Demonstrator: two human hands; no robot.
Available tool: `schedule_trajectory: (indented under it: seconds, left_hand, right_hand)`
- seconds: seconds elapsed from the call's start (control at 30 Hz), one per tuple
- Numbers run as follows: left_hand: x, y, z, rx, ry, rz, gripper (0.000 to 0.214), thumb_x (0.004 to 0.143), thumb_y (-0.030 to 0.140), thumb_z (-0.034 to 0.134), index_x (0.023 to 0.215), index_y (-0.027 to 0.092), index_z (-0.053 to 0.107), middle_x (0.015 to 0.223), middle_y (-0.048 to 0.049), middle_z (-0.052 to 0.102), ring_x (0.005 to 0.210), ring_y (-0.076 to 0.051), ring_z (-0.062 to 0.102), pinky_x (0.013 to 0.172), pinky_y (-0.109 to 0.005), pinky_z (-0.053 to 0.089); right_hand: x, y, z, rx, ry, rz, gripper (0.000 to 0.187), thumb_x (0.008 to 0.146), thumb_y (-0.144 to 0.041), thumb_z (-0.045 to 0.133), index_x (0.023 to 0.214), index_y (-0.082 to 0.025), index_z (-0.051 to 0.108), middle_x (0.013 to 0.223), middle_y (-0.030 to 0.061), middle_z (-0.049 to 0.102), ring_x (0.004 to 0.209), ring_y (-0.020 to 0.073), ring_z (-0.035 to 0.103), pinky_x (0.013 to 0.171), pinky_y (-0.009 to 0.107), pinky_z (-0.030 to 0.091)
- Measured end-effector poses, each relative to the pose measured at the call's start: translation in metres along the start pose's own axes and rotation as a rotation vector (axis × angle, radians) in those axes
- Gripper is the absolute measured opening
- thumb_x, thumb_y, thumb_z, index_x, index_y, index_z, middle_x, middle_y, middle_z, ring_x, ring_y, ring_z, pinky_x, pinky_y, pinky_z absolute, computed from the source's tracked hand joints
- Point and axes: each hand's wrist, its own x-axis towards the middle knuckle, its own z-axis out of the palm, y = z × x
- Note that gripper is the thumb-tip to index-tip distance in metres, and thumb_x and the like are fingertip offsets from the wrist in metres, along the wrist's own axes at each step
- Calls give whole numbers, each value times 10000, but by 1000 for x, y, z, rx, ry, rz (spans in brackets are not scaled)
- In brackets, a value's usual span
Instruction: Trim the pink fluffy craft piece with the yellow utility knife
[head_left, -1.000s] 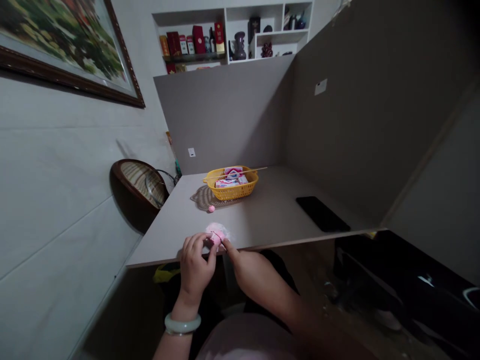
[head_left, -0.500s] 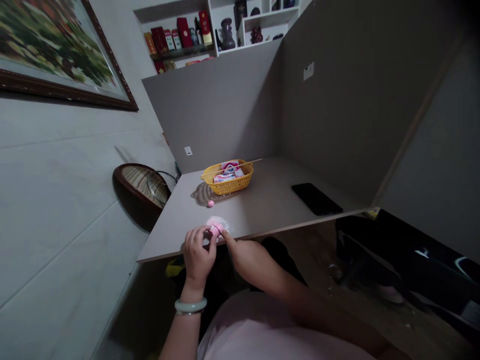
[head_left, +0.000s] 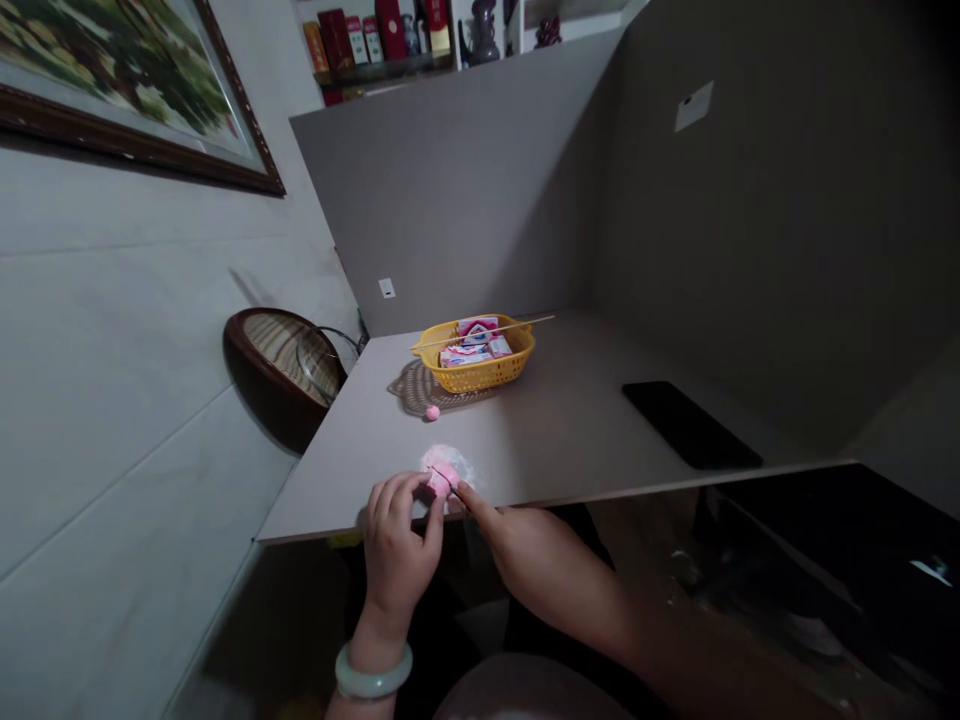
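Note:
My left hand (head_left: 397, 548), wearing a pale green jade bangle (head_left: 373, 675), holds a small piece of pink dough (head_left: 444, 478) at the table's near edge. A thin dark stick or blade (head_left: 444, 479) lies across the dough, and my right hand (head_left: 525, 560) pinches its end between the fingertips. Its exact kind is hard to tell at this size. White powder or fluff (head_left: 461, 462) spreads under and behind the dough. A small pink ball (head_left: 433, 412) sits farther out on the table, a short way from both hands.
A yellow plastic basket (head_left: 480, 378) holds pink-and-white packets, with a long wooden skewer (head_left: 510, 325) across it, on a woven mat (head_left: 412, 392). A black phone (head_left: 690, 425) lies at right. A round wooden-rimmed dish (head_left: 281, 370) stands against the left wall.
The head view has shifted, moving the table lower and the shelf mostly out of view. Both hands stay at the pink dough, with the thin stick still across it.

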Motion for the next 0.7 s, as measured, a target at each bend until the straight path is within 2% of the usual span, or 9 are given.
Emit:
schedule_trajectory:
  seconds: [0.17,0.33,0.53,0.7]
  left_hand:
    - [-1,1,2,3,-39,-67,193,903,259,591,1087,203,572,1046,-94,653,985,-253,592,879,-417,479]
    - [3,5,-1,37,-46,-111,163,910,268,569,1059,203,578,1014,-91,663,954,-248,605,869,-411,485]
    - [1,5,-3,33,-79,-145,180,910,278,570,1069,194,578,1044,-95,655,989,-254,595,884,-415,484]
    - [0,5,-2,42,-38,-114,172,910,266,570,1062,185,575,1031,-100,654,977,-256,589,877,-415,480]
  right_hand:
    - [7,7,6,38,-29,-62,699,870,-65,314,1554,-179,230,831,92,747,642,167,659,586,230,422]
    - [15,8,-1,36,-115,-53,655,895,-87,328,1544,-143,258,884,128,759,663,185,684,556,226,398]
    - [17,9,-5,66,-110,-73,632,926,-107,314,1550,-179,241,923,113,759,720,171,692,568,209,374]
    - [15,9,-1,43,-81,-71,636,908,-98,344,1537,-172,284,895,116,760,705,181,694,560,227,359]
